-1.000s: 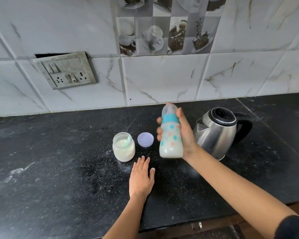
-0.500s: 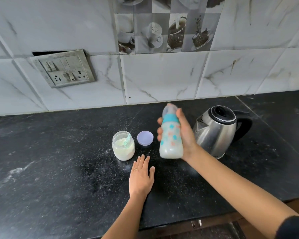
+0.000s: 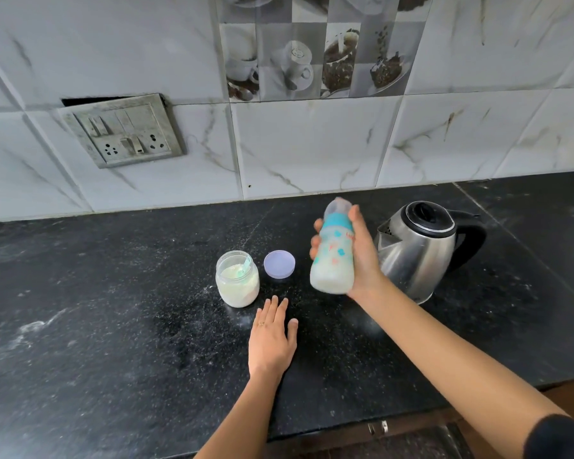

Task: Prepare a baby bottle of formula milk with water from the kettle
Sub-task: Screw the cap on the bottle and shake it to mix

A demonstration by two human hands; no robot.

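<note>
Now | baby bottle (image 3: 332, 260) gripped in right hand (image 3: 362, 256) | kettle (image 3: 418, 250) beside

Black speckled stone countertop (image 3: 96, 326) against a white marble-patterned tile wall (image 3: 312, 144), with switch-and-socket plate (image 3: 123, 132) and coffee-cup decorative tile (image 3: 315, 51).

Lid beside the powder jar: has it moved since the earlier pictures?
No. The lid keeps its place close beside the powder jar.
</note>
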